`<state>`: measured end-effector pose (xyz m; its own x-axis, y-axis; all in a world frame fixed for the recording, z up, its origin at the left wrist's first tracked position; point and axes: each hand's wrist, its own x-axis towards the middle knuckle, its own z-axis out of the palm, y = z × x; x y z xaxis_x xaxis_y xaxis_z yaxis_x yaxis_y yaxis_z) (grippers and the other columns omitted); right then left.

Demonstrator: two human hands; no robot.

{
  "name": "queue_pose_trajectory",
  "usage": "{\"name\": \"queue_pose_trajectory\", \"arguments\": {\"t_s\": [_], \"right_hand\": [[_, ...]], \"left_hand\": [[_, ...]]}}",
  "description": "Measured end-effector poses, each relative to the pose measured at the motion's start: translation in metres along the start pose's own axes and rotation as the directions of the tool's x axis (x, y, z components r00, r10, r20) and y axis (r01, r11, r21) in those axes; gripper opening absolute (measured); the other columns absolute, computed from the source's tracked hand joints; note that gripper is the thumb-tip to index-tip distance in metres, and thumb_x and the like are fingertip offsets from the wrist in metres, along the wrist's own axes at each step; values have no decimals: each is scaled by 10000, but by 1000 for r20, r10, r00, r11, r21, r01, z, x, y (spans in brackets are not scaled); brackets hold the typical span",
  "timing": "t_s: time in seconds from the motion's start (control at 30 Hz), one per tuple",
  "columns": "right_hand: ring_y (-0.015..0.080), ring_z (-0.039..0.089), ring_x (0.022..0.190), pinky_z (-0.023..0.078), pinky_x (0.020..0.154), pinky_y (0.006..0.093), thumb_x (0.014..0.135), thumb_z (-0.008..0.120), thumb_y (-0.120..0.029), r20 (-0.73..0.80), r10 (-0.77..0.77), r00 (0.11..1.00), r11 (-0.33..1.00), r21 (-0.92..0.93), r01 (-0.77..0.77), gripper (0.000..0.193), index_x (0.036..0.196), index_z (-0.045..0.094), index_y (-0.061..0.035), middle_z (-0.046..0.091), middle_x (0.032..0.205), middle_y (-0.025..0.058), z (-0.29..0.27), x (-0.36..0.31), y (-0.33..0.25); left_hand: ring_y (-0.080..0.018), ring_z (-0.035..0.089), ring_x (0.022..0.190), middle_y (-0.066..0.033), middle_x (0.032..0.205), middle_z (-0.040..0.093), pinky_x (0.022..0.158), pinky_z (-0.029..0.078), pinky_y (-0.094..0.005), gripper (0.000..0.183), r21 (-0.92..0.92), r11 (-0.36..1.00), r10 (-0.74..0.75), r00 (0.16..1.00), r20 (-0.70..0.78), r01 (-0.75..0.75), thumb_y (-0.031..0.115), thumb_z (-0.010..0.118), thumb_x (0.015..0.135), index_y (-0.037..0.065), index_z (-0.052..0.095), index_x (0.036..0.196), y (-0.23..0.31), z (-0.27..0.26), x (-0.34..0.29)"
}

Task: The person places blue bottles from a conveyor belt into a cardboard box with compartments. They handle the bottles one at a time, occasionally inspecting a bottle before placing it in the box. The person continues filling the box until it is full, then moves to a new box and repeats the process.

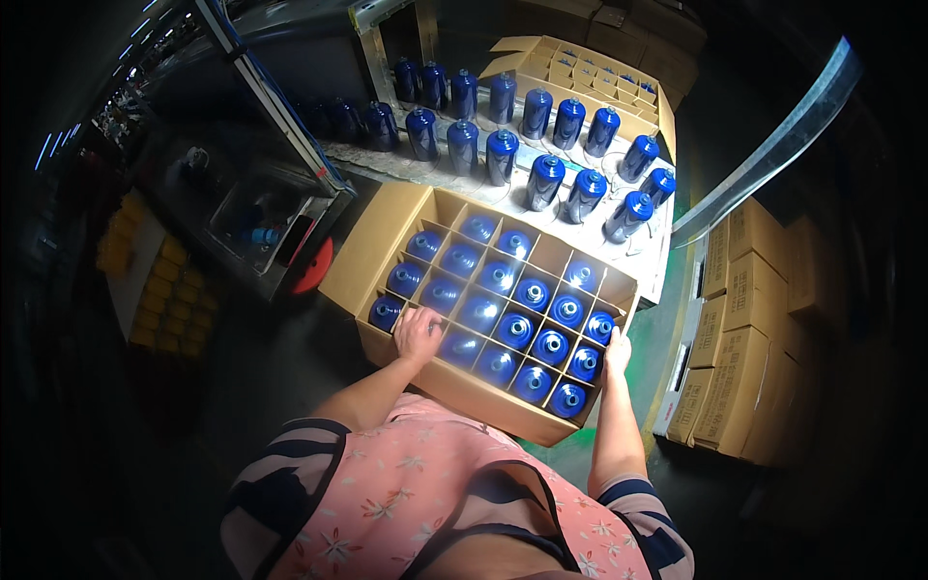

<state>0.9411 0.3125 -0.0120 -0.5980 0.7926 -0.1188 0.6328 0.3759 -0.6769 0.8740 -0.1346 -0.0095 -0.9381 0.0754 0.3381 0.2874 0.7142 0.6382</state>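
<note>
A cardboard carton with a divider grid sits tilted in front of me, most compartments holding a glossy blue bottle with its neck up. My left hand is at the near left of the grid, its fingers curled down into a compartment beside a blue bottle. What those fingers hold, if anything, is hidden. At the carton's right wall, my right hand grips the edge, thumb up near a corner bottle. A few compartments toward the far side show no bottle.
Beyond the carton, two rows of blue bottles stand on a white worktable. Another divided carton lies behind them. Stacked closed cartons are on the right, under a curved clear strip. A red disc is on the left.
</note>
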Motion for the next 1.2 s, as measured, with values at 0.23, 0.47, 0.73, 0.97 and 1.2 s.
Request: {"name": "queue_pose_trajectory", "arguments": {"t_s": [0.23, 0.47, 0.73, 0.97, 1.2], "right_hand": [[319, 599, 1022, 441, 915, 403, 964, 494, -416, 145, 51, 988, 930, 353, -100, 506, 1181, 573, 35, 633, 1121, 196, -10, -13, 0], [279, 379, 1350, 286, 1107, 359, 983, 437, -419, 261, -12, 965, 979, 199, -41, 622, 1466, 310, -48, 402, 1465, 153, -24, -107, -3], [242, 420, 1328, 306, 1098, 340, 996, 453, -318, 142, 36, 989, 970, 233, -69, 549, 1460, 327, -54, 470, 1415, 160, -15, -179, 10], [289, 316, 1391, 268, 1129, 383, 1002, 403, -274, 253, -104, 962, 955, 297, 25, 589, 1490, 193, -19, 359, 1484, 193, -7, -145, 35], [270, 338, 1367, 302, 1092, 385, 989, 345, -509, 485, -92, 870, 883, 443, -153, 670, 1499, 255, -83, 336, 1507, 150, -38, -126, 52]], "left_hand": [[-254, 571, 851, -19, 819, 608, 745, 472, -379, 111, -1, 1000, -4, 1000, -4, 4, 85, 644, 705, 142, 574, 770, -5, 5, 0], [-259, 569, 830, -12, 792, 588, 720, 463, -403, 129, 54, 998, -27, 1000, 1, 27, 88, 648, 699, 151, 557, 765, -8, -9, -6], [-251, 561, 898, -15, 849, 608, 783, 434, -391, 149, 60, 998, 5, 999, 53, -8, 86, 655, 704, 156, 585, 816, -11, -15, 6], [-273, 568, 937, -74, 925, 616, 835, 439, -402, 210, -156, 962, -197, 965, 171, 224, -5, 617, 741, 89, 626, 928, 4, -16, 14], [-213, 567, 948, -94, 986, 590, 852, 452, -335, 209, -636, 760, 158, 912, 379, 133, -26, 581, 815, 29, 624, 1012, 137, 29, -24]]}}
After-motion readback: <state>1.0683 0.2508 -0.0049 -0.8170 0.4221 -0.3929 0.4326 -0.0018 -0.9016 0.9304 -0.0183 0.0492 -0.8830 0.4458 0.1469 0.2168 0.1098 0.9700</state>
